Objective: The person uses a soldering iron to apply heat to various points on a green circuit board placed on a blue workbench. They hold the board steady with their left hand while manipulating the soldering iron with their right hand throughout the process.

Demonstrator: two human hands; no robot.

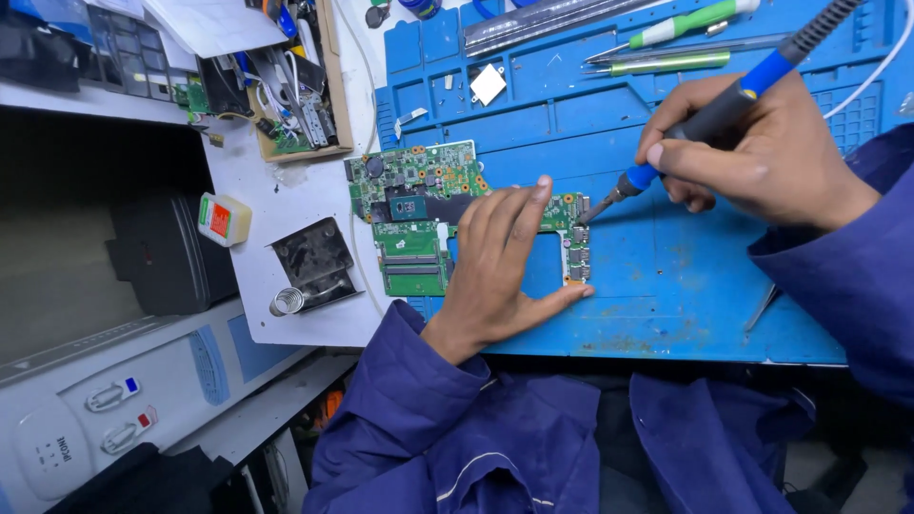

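A green circuit board point(411, 205) lies on a blue work mat point(666, 276). My left hand point(495, 262) rests flat on the board's right part, fingers spread, pressing it down. My right hand point(752, 152) grips a soldering iron point(724, 105) with a blue and black handle like a pen. The iron's metal tip touches the board's right edge near a row of connectors point(578, 238). Both arms wear dark blue sleeves.
Screwdrivers and tweezers point(666, 43) lie along the mat's far edge. A small white square part point(487, 84) sits on the mat. Left of the mat are a solder coil point(286, 302), a dark metal plate point(314, 255), a small white box point(224, 219) and a wooden tray of parts point(290, 95).
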